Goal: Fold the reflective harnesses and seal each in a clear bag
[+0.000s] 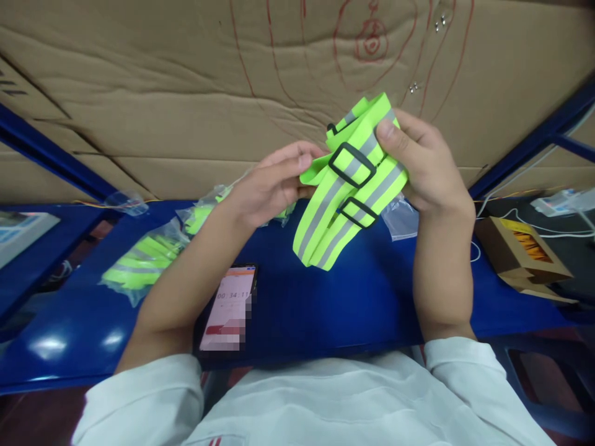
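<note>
A folded neon-yellow reflective strap (320, 217) with grey stripes and black slide buckles is held up above the blue table. My right hand (425, 161) grips its upper right part, thumb in front and fingers behind. At the strap's left side, my left hand (281, 179) pinches a loose end between thumb and fingers. Two black buckles face me, and another black piece shows at the upper left. The lower loops of the strap hang free.
Bagged neon straps (142, 260) lie on the blue table (297, 310) at the left. A phone (227, 303) showing a timer rests near the front edge. Behind the strap is a clear plastic bag (400, 218). An opened cardboard box (525, 254) sits right; a cardboard wall (162, 111) stands behind.
</note>
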The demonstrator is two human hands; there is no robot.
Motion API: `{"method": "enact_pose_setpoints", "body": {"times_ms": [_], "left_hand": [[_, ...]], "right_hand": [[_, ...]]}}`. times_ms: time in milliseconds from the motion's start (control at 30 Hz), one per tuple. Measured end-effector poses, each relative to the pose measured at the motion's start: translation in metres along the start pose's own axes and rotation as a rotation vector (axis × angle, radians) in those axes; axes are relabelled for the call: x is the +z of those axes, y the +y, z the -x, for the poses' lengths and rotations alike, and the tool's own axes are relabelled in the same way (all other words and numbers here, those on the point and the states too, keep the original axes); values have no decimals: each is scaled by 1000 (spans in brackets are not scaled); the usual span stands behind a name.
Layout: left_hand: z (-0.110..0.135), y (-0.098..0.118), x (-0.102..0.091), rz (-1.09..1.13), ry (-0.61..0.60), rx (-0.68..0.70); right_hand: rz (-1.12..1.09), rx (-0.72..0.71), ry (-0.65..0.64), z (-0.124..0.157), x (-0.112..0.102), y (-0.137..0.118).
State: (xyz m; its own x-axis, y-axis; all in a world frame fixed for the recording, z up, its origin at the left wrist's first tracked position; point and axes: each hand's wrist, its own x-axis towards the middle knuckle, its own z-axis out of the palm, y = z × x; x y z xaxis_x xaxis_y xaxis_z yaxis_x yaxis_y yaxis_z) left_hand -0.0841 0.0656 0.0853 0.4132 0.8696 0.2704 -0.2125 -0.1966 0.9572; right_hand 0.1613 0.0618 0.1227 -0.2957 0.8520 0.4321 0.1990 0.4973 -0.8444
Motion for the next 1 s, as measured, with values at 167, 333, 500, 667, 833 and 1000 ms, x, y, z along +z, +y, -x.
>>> {"method": "enact_pose_setpoints", "body": {"times_ms": [167, 333, 500, 667, 833, 1000], "left_hand": [[3, -1, 3, -65, -43, -8], [1, -10, 6, -166, -36, 72], [3, -8, 0, -2, -233, -2], [6, -8, 5, 64, -290, -154], [5, -18, 15, -127, -201, 37], [8, -16, 14, -508, -387, 227]], "right_hand": [[2, 27, -13, 1, -5, 2], [-39, 20, -41, -2, -4, 2], [-48, 97, -61, -10, -7, 9], [-69, 102, -75, -16, -11, 20], [-134, 105, -73, -15, -8, 18], [-192, 153, -18, -12, -1, 11]]}}
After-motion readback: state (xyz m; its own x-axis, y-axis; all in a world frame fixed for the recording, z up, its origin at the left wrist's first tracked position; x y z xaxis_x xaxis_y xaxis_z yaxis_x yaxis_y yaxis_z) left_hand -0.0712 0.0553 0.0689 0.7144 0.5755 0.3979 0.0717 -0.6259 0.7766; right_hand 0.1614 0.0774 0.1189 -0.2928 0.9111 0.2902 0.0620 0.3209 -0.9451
